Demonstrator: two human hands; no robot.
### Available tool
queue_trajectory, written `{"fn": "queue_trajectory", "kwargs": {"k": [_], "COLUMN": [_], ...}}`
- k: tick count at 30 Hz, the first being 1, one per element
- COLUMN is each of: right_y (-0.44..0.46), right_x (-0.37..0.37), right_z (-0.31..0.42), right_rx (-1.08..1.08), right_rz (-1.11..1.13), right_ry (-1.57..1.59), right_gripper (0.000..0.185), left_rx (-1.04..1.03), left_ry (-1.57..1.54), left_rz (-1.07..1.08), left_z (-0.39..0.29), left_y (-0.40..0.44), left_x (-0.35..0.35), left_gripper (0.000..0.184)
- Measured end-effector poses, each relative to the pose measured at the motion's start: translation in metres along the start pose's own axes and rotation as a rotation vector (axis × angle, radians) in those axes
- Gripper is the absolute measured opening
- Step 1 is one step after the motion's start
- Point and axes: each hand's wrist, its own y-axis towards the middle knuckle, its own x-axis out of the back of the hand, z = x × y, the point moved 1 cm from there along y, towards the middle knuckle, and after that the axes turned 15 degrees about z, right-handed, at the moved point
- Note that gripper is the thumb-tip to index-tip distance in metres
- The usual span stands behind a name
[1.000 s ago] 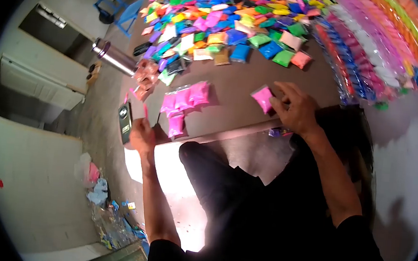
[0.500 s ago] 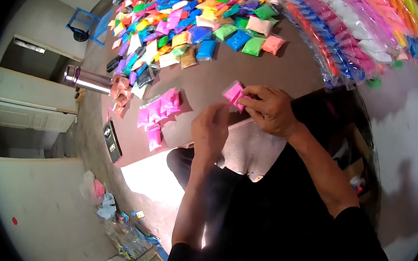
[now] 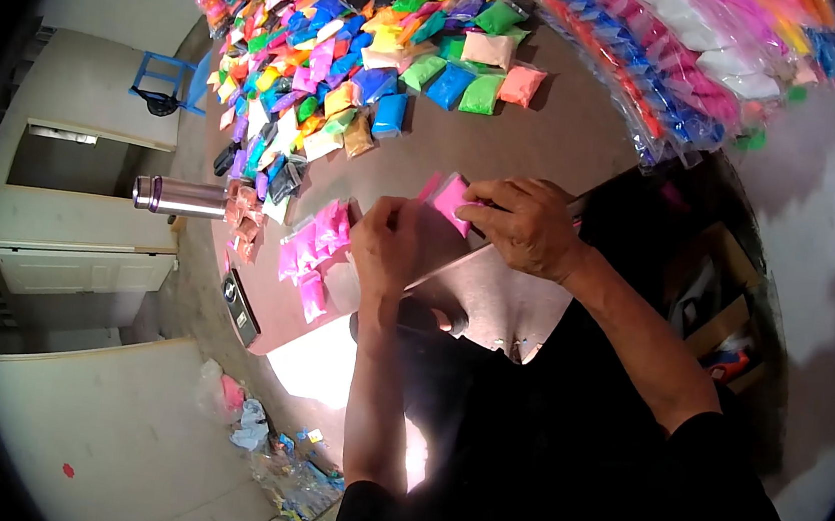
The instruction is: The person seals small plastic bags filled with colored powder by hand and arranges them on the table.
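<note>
A small clear packet with bright pink filling [image 3: 451, 205] is pinched in the fingertips of my right hand [image 3: 527, 223], over the near edge of the table. My left hand [image 3: 384, 242] is to its left, apart from the packet, with its fingers curled together; what they hold, if anything, is hidden. Close beside my left hand, a small group of similar pink packets [image 3: 314, 241] lies on the brown tabletop [image 3: 386, 169]. A narrow pink strip [image 3: 431, 184] shows at the left side of the held packet.
Many colourful packets [image 3: 384, 82] cover the far side of the table. Long clear bags of coloured packets [image 3: 648, 62] lie at the far right. A metal flask [image 3: 182, 198], brownish-pink packets [image 3: 245, 214] and a dark flat box [image 3: 240, 306] sit along the left edge.
My left hand has moved left, away from the held packet towards the pink group. My right hand keeps the packet, which has shifted slightly left. The view has turned a little.
</note>
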Motion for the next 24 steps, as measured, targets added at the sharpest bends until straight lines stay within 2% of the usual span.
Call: {"fn": "queue_trajectory", "kwargs": {"k": [3, 5, 6, 9, 14, 16, 19, 23, 24], "right_y": [-0.002, -0.003, -0.002, -0.001, 0.001, 0.001, -0.002, -0.001, 0.000], "right_x": [0.000, -0.002, -0.003, -0.001, 0.001, 0.000, -0.001, -0.005, -0.005], "right_z": [-0.001, -0.002, -0.002, -0.002, 0.001, 0.000, -0.001, -0.002, -0.002], "right_rx": [0.015, 0.019, 0.024, 0.040, 0.038, 0.020, 0.009, 0.021, 0.037], "right_rz": [0.002, 0.006, 0.009, 0.003, -0.012, 0.006, -0.003, -0.009, -0.014], "right_ry": [-0.019, -0.004, 0.011, 0.003, 0.024, 0.021, 0.026, 0.033, 0.040], "right_gripper": [0.019, 0.019, 0.019, 0.018, 0.017, 0.016, 0.017, 0.018, 0.018], "left_rx": [0.065, -0.013, -0.074, -0.123, -0.198, -0.057, 0.027, 0.056, 0.047], "left_ry": [-0.103, -0.134, -0.045, 0.054, 0.089, 0.069, 0.012, -0.144, -0.148], "left_rz": [0.053, 0.121, 0.133, 0.140, 0.165, 0.138, 0.076, 0.104, 0.089], "left_z": [-0.017, -0.032, -0.030, -0.029, -0.015, -0.015, -0.020, -0.029, -0.027], "left_y": [-0.002, -0.005, -0.001, 0.012, 0.032, 0.032, 0.017, -0.019, -0.023], "left_x": [0.004, 0.000, -0.004, -0.007, -0.007, -0.006, -0.002, -0.002, -0.006], "left_gripper": [0.011, 0.010, 0.015, 0.011, 0.013, 0.015, 0.017, 0.019, 0.013]}}
